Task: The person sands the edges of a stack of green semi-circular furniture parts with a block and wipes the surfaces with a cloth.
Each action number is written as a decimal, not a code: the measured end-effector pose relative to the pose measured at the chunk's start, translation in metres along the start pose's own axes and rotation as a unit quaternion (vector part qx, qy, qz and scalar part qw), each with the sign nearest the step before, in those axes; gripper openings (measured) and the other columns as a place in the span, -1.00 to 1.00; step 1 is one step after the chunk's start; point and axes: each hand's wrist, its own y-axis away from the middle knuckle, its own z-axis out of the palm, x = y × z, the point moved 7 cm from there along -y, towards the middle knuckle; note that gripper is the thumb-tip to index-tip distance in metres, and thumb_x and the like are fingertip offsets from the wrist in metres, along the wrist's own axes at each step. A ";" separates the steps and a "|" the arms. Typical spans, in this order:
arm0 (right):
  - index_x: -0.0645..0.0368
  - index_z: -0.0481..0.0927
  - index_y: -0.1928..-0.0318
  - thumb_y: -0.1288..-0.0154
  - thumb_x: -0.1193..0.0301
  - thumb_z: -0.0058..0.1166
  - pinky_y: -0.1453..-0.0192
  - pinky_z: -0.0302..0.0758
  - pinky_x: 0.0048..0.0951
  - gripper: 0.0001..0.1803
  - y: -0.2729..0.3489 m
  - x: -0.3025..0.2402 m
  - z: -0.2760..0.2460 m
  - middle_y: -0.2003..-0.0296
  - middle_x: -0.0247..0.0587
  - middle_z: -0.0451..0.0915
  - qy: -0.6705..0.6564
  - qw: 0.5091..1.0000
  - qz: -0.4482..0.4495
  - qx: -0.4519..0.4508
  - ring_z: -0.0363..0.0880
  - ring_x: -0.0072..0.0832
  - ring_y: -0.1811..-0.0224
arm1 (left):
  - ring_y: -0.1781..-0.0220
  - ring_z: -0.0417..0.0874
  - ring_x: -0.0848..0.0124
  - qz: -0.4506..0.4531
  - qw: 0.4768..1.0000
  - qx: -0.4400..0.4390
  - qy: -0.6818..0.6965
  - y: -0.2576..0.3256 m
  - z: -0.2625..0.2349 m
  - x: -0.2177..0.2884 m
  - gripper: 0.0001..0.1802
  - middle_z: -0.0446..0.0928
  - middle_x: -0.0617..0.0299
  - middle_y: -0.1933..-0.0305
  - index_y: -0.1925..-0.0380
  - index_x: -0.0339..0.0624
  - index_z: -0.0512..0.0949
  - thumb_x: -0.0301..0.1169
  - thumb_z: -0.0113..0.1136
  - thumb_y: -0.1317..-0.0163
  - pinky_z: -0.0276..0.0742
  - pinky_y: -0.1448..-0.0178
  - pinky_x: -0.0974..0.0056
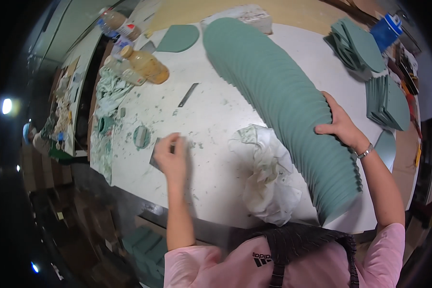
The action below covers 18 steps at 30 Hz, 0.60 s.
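Note:
A long curved row of overlapping flat green pieces (278, 81) with rounded edges runs from the far middle to the near right of the table. My right hand (341, 122) rests on the right side of this row, thumb and forefinger spread apart; its other fingers are partly hidden. My left hand (170, 153) is over the table's left part with its fingers curled together. A dark flat piece (154, 157) shows beside and under that hand; whether the fingers hold it is unclear. Between my arms lies a crumpled white cloth (269, 168) with green stains, against the row.
A dark metal strip (188, 95), a round green-smeared lid (141, 137) and green crumbs lie on the white table (206, 125). Bottles (146, 65) and a stained rag (111, 91) line the left edge. More green pieces (389, 101) and a blue bottle (385, 31) stand right.

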 end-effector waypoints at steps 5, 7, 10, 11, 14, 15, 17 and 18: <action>0.33 0.25 -0.47 0.03 0.27 0.55 -0.50 0.28 -0.36 0.08 -0.001 0.001 0.004 -0.28 -0.01 0.52 0.007 1.000 0.018 0.008 0.46 -0.27 -0.34 | 0.01 0.67 0.08 0.008 0.985 0.123 -0.124 -0.056 -0.082 -0.112 -0.83 0.71 0.15 0.16 0.16 -0.11 0.75 -0.39 0.34 -0.26 0.54 -0.13 0.04; 0.34 0.25 -0.47 0.03 0.25 0.55 -0.51 0.28 -0.35 0.08 0.002 0.005 -0.002 -0.28 0.00 0.51 -0.006 1.000 0.014 0.017 0.46 -0.26 -0.34 | -0.06 0.63 0.08 0.026 0.955 0.125 -0.269 -0.072 -0.082 -0.121 -0.77 0.68 0.16 0.12 0.08 -0.06 0.74 -0.33 0.35 -0.27 0.49 -0.16 -0.03; 0.33 0.27 -0.47 0.03 0.22 0.54 -0.50 0.29 -0.32 0.08 -0.003 0.011 -0.009 -0.28 0.03 0.51 0.026 0.999 -0.017 0.025 0.46 -0.23 -0.34 | -0.07 0.60 0.00 0.067 0.917 0.120 -0.376 -0.093 -0.071 -0.138 -0.65 0.66 0.11 0.06 0.00 -0.01 0.72 -0.22 0.39 -0.22 0.46 -0.15 -0.12; 0.33 0.27 -0.46 0.03 0.21 0.54 -0.50 0.30 -0.30 0.08 -0.002 0.007 -0.011 -0.28 0.04 0.51 0.076 0.996 -0.044 0.016 0.46 -0.22 -0.34 | -0.06 0.61 -0.01 0.065 0.912 0.111 -0.390 -0.097 -0.067 -0.148 -0.61 0.67 0.08 0.07 0.00 -0.06 0.72 -0.19 0.43 -0.18 0.47 -0.16 -0.10; 0.33 0.30 -0.44 0.03 0.11 0.55 -0.46 0.37 -0.29 0.09 -0.008 0.005 0.000 -0.27 0.11 0.52 0.057 0.998 -0.017 0.016 0.49 -0.16 -0.33 | -0.05 0.62 0.01 0.063 0.911 0.121 -0.389 -0.097 -0.085 -0.176 -0.63 0.69 0.08 0.07 0.04 -0.16 0.71 -0.28 0.43 -0.17 0.49 -0.16 -0.06; 0.35 0.30 -0.43 0.04 0.06 0.55 -0.45 0.38 -0.29 0.11 -0.011 0.002 0.004 -0.26 0.15 0.53 0.049 0.999 -0.020 0.002 0.51 -0.12 -0.33 | -0.05 0.63 -0.01 0.105 0.924 0.148 -0.337 -0.094 -0.096 -0.172 -0.64 0.70 0.09 0.04 0.03 -0.17 0.70 -0.30 0.42 -0.17 0.50 -0.15 -0.07; 0.38 0.30 -0.41 0.06 0.01 0.55 -0.42 0.41 -0.27 0.13 -0.010 0.021 -0.010 -0.25 0.19 0.54 0.086 0.996 -0.013 0.034 0.53 -0.07 -0.31 | -0.07 0.64 0.04 0.107 0.938 0.113 -0.310 -0.087 -0.055 -0.102 -0.67 0.69 0.08 0.00 -0.01 -0.20 0.68 -0.40 0.35 -0.25 0.53 -0.19 0.00; 0.40 0.31 -0.40 0.07 -0.04 0.55 -0.39 0.44 -0.26 0.15 -0.010 0.024 -0.010 -0.24 0.23 0.55 0.116 0.992 -0.027 0.035 0.55 -0.02 -0.30 | -0.09 0.64 0.08 0.128 0.972 0.080 -0.178 -0.085 -0.040 -0.072 -0.67 0.68 0.06 -0.02 -0.04 -0.23 0.66 -0.45 0.32 -0.27 0.53 -0.21 0.05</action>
